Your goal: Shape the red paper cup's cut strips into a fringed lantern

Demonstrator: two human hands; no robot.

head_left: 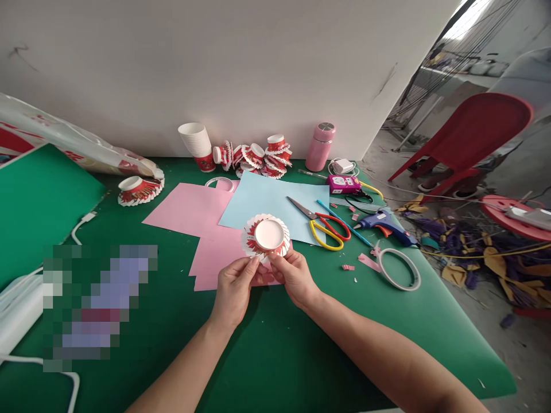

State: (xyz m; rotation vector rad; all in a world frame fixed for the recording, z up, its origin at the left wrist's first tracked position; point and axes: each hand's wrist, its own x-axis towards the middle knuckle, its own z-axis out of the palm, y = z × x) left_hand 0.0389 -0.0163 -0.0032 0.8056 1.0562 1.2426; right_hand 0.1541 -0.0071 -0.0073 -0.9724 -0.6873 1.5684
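Between my two hands is a paper cup, its side cut into strips that fan out in a red and white ring around the pale round base, which faces me. My left hand pinches the near rim of strips from the left. From the right, my right hand pinches the same rim, thumbs close together. Behind the cup lie a light blue paper sheet and pink paper sheets. Scissors with red and yellow handles rest partly on the blue sheet, right of the cup.
At the back stand stacked paper cups, several cut cups and a pink flask. A glue gun, a tape roll and a purple box lie right. Another cut cup sits left. A red chair stands beyond the table.
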